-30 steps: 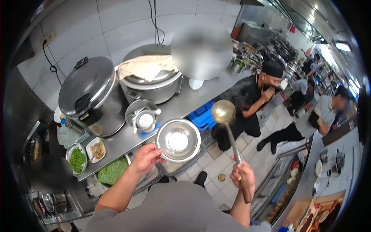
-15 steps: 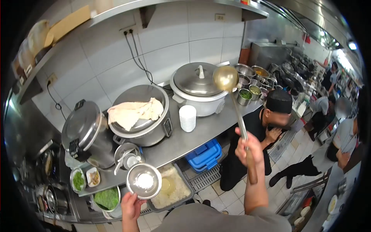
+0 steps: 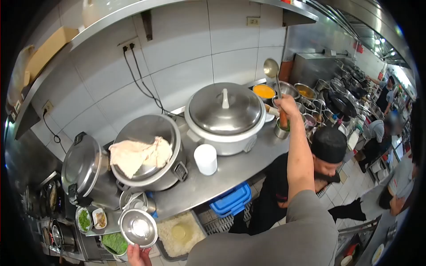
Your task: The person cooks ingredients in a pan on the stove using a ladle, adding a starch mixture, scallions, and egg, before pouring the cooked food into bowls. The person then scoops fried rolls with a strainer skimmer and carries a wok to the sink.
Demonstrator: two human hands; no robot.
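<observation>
My left hand (image 3: 139, 255) grips the rim of a shiny metal bowl (image 3: 138, 227), which looks empty, low at the left. The bowl is above the counter's front edge, beside a small metal pot (image 3: 151, 205) with utensils in it. My right arm is stretched far forward. At its end, my right hand (image 3: 287, 106) is closed around the wooden handle of a ladle (image 3: 270, 68), whose cup points up. That hand is close to a pot of orange-yellow liquid (image 3: 264, 91) and several metal containers. A lidded white cooker (image 3: 225, 111) stands left of it.
A second cooker (image 3: 175, 146) carries a cloth (image 3: 140, 155). White stacked cups (image 3: 205, 159) stand on the counter. Below are a blue lidded bin (image 3: 230, 199) and a tub of rice (image 3: 179, 248). A person in a black cap (image 3: 329, 144) is crouched under my right arm.
My right hand has carried the ladle forward and away, to the containers at the back. The bowl in my left hand sits lower and farther left in view. The capped person has bent lower.
</observation>
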